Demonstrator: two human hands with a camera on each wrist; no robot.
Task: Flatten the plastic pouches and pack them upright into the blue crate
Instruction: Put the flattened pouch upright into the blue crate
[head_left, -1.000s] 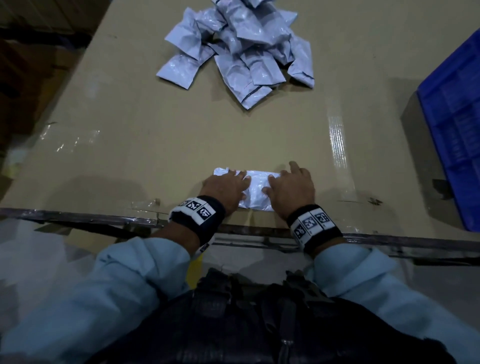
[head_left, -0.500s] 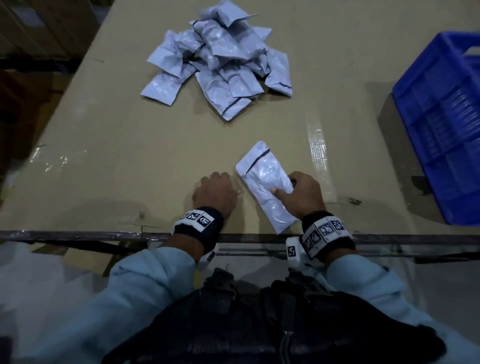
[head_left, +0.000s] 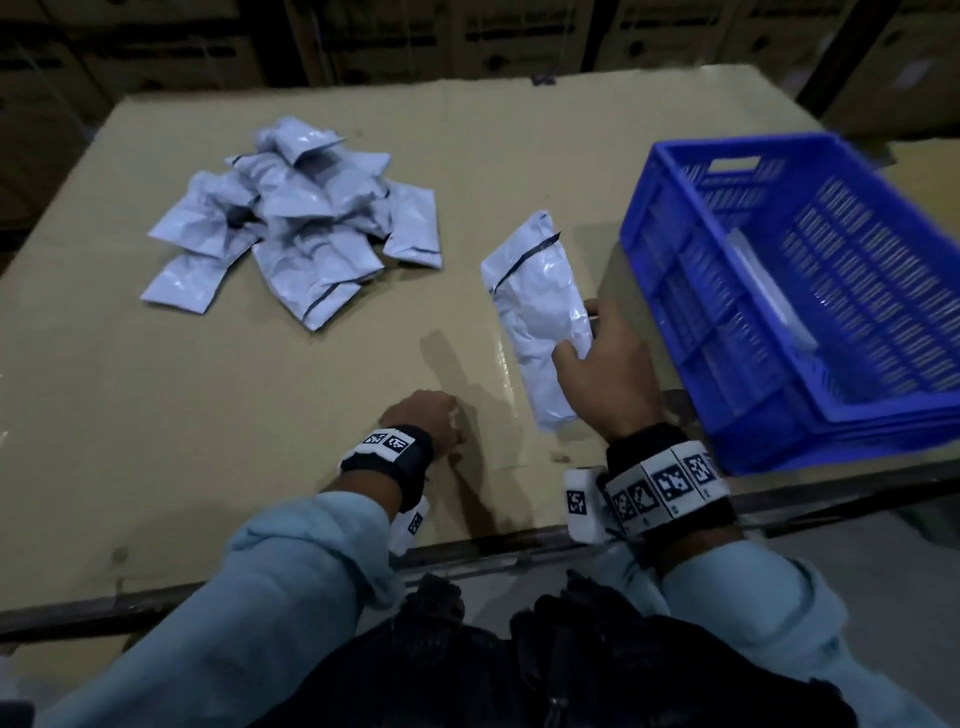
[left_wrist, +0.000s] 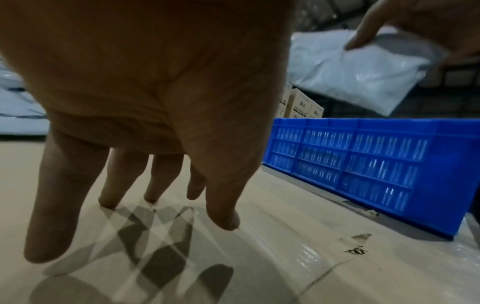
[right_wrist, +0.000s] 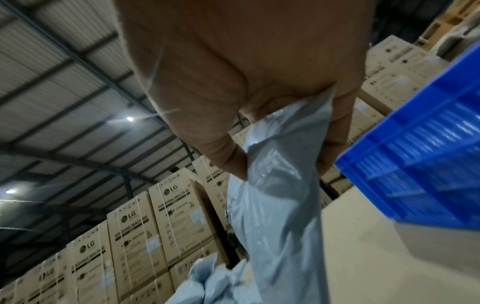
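Pouch (head_left: 537, 317) pinched in right hand (head_left: 608, 374), lifted, crate (head_left: 675, 291) just right of it. Left hand (head_left: 423, 421) spread, fingertips on table (head_left: 260, 415). Risk judged: one-sided pinch, pouch may sag and be set slumped.

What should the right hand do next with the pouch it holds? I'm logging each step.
Probably carry it rightward over the blue crate and lower it in on end. The right hand already grips the pouch lifted off the table, beside the crate's near wall; the left hand holds nothing.
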